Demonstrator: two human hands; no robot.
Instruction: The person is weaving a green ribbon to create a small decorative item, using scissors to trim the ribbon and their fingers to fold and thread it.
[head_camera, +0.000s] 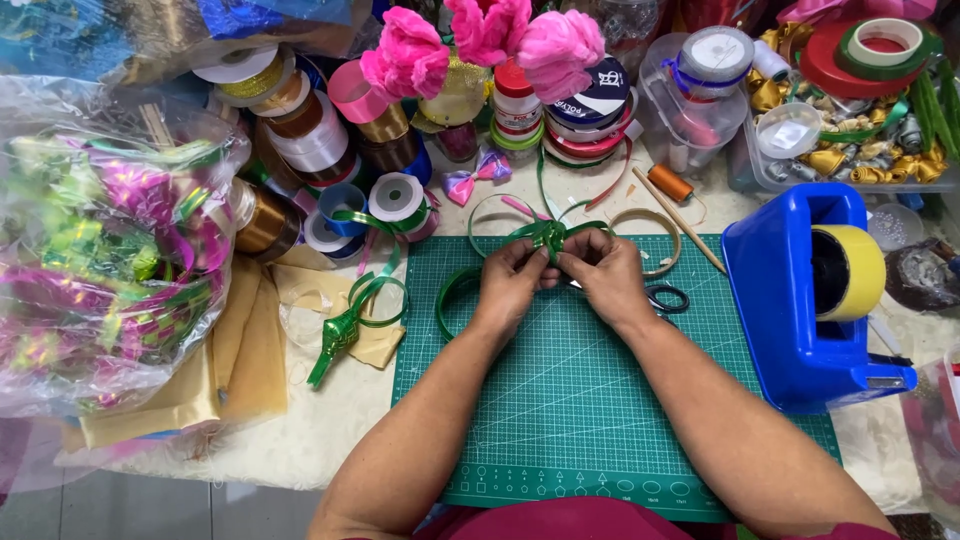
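Note:
My left hand (510, 281) and my right hand (606, 276) meet over the far part of a green cutting mat (570, 400). Both pinch a shiny green ribbon weave (548, 236) between their fingertips. Loose green ribbon loops (455, 290) trail from it to the left and toward the back. A finished green ribbon weave (340, 335) lies left of the mat on gold cloth. Black scissors handles (668, 297) show just right of my right hand.
A blue tape dispenser (800, 300) with a yellow roll stands right of the mat. A clear bag of shiny ribbon pieces (110, 250) fills the left. Ribbon spools (320, 140), pink pompoms (480, 40), a wooden stick (680, 207) and clear tubs (850, 130) crowd the back.

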